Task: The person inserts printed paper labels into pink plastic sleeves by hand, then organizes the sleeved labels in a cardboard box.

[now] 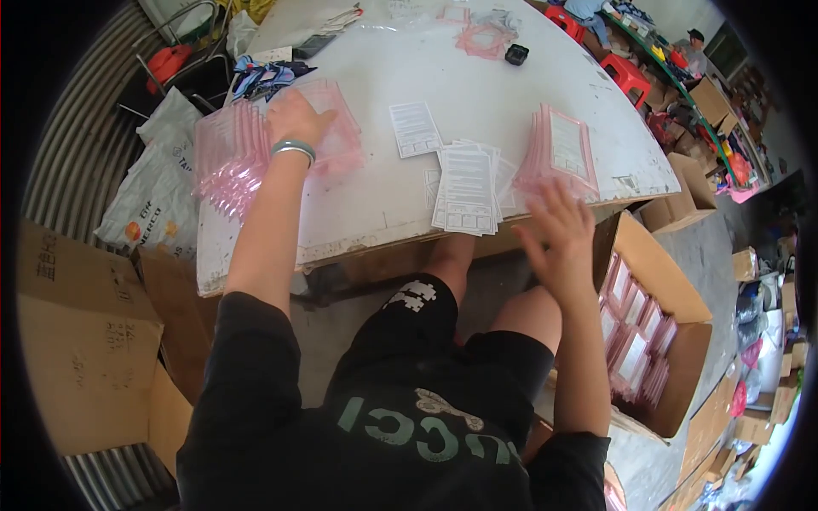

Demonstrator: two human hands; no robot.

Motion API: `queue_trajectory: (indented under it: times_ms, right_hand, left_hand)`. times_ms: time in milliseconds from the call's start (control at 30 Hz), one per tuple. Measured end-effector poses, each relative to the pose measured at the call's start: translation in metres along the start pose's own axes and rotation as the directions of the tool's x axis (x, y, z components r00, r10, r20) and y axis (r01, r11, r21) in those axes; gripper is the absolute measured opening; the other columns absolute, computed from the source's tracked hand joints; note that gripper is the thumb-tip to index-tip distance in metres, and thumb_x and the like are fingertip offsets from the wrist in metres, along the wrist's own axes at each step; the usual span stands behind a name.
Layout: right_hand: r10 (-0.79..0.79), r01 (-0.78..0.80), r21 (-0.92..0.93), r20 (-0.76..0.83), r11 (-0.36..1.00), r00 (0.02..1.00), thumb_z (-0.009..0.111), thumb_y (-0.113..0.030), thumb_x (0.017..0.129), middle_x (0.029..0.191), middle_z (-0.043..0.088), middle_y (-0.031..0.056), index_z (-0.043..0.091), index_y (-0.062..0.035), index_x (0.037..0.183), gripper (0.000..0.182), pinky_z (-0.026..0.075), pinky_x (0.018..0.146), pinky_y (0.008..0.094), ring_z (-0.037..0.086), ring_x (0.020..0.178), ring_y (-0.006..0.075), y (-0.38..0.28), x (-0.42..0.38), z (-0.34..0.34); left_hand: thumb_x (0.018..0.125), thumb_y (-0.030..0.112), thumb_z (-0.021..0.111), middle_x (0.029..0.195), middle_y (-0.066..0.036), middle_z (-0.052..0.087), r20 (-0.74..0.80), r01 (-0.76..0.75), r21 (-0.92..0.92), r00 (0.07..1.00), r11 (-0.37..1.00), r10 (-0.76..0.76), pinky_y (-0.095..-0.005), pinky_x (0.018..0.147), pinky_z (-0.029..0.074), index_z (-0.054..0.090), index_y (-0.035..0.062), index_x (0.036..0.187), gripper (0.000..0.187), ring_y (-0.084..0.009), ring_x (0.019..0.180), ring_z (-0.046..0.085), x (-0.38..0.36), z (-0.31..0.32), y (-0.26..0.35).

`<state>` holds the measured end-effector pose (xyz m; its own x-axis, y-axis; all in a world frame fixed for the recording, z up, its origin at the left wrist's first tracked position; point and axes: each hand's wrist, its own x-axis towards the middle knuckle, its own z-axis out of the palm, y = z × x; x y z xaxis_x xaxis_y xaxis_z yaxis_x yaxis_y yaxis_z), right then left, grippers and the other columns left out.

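My left hand (pixel 300 121) rests on the far left of the white table, over clear pink plastic sleeves. Its thumb sticks out to the side, away from the fingers, and the fingertips are partly hidden. Under and beside it lie a fanned stack of pink sleeves (pixel 234 153) and a flatter pile of sleeves (pixel 345 140). My right hand (pixel 562 238) hovers at the front table edge with fingers spread, holding nothing. Just beyond it is a stack of pink sleeves with a printed card inside the top one (pixel 569 145). Between the hands lie loose printed cards (pixel 469 187) and another card pile (pixel 415 129).
An open cardboard box (pixel 686 358) at the lower right holds several filled pink sleeves. A black object (pixel 516 54), pink scraps (pixel 481 41) and a patterned cloth (pixel 268 78) lie on the table (pixel 375 68). Red stools (pixel 626 78) and a seated person (pixel 696 53) are farther back.
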<state>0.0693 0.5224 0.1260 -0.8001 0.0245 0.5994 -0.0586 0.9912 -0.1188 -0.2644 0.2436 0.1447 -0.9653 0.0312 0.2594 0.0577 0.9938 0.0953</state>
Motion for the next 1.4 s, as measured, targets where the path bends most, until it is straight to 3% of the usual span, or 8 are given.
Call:
queue_trajectory:
  times_ms: [100,200,500,633,800,1000,1200,1400]
  right_hand:
    - [-0.070,0.064,0.167,0.032,0.984,0.997,0.077,-0.019,0.081,0.131,0.064,0.0152,0.071,-0.0061,0.107,0.030,0.034,0.109,0.0556,0.053,0.133,0.0333,-0.029,-0.004,-0.004]
    - [-0.104,0.100,0.238,0.006,0.966,0.995,0.078,-0.013,0.079,0.127,0.066,0.0156,0.071,-0.0031,0.103,0.027,0.043,0.101,0.0479,0.059,0.124,0.0350,-0.042,-0.004,-0.004]
    - [-0.147,0.139,0.403,-0.011,0.905,0.989,0.079,-0.012,0.076,0.124,0.067,0.0167,0.069,-0.0027,0.104,0.031,0.048,0.090,0.0448,0.063,0.109,0.0345,-0.065,-0.012,-0.010]
    - [-0.104,0.144,0.374,-0.125,0.916,0.987,0.081,-0.011,0.071,0.128,0.065,0.0164,0.068,-0.0031,0.109,0.040,0.048,0.089,0.0439,0.062,0.109,0.0342,-0.082,-0.005,-0.025]
    - [-0.133,0.205,0.236,-0.286,0.950,0.949,0.079,-0.007,0.071,0.128,0.065,0.0183,0.068,-0.0017,0.115,0.046,0.045,0.093,0.0450,0.062,0.110,0.0359,-0.119,0.020,-0.033]
    - [-0.114,0.272,0.488,-0.328,0.829,0.938,0.077,-0.007,0.067,0.113,0.069,0.0112,0.069,-0.0010,0.106,0.041,0.048,0.082,0.0391,0.065,0.094,0.0296,-0.103,0.011,-0.016]
    - [-0.265,0.284,-0.051,-0.545,0.957,0.796,0.070,-0.012,0.069,0.099,0.067,0.0103,0.070,-0.0025,0.108,0.040,0.047,0.074,0.0368,0.063,0.086,0.0258,-0.117,0.005,-0.033]
    - [-0.313,0.337,-0.057,-0.538,0.940,0.783,0.066,-0.011,0.067,0.095,0.064,0.0127,0.070,0.0015,0.103,0.038,0.048,0.071,0.0377,0.061,0.080,0.0258,-0.111,0.006,-0.031]
  left_hand:
    - [0.076,0.051,0.079,0.135,-0.027,0.057,-0.201,-0.116,-0.022,0.973,0.993,0.109,-0.0428,0.102,0.048,0.049,-0.0041,0.138,0.088,-0.0392,0.123,0.058,0.015,0.007,-0.008]
    - [0.078,0.046,0.080,0.127,-0.029,0.058,0.268,-0.073,-0.070,0.959,0.995,0.089,-0.0443,0.100,0.050,0.043,-0.0074,0.139,0.089,-0.0408,0.116,0.061,0.037,0.019,-0.021]
    - [0.079,0.023,0.078,0.109,-0.016,0.067,-0.361,-0.145,-0.155,0.929,0.977,0.081,-0.0418,0.083,0.055,0.060,-0.0066,0.125,0.058,-0.0298,0.094,0.067,0.009,0.012,0.003]
    - [0.082,0.006,0.063,0.110,-0.014,0.064,0.294,0.256,-0.954,0.907,0.158,0.302,-0.0338,0.085,0.054,0.056,-0.0037,0.127,0.047,-0.0182,0.096,0.064,-0.002,-0.050,0.004]
    - [0.087,0.010,0.051,0.141,-0.026,0.051,0.359,0.623,-0.666,0.750,-0.410,0.556,-0.0519,0.107,0.045,0.043,-0.0030,0.144,0.058,-0.0338,0.125,0.057,-0.143,-0.085,0.030]
    - [0.092,0.042,0.048,0.143,-0.034,0.044,0.155,0.895,-0.087,0.445,-0.437,0.882,-0.0666,0.113,0.033,0.039,0.0021,0.145,0.067,-0.0481,0.137,0.041,-0.214,-0.058,0.028]
    - [0.093,0.061,0.042,0.148,-0.029,0.040,0.353,0.770,-0.144,0.626,-0.621,0.695,-0.0566,0.117,0.030,0.029,-0.0058,0.149,0.088,-0.0433,0.140,0.038,-0.229,-0.066,0.049]
    - [0.093,0.059,0.043,0.145,-0.027,0.043,0.377,0.730,-0.164,0.668,-0.664,0.642,-0.0544,0.118,0.031,0.031,-0.0079,0.148,0.087,-0.0409,0.138,0.041,-0.235,-0.060,0.050]
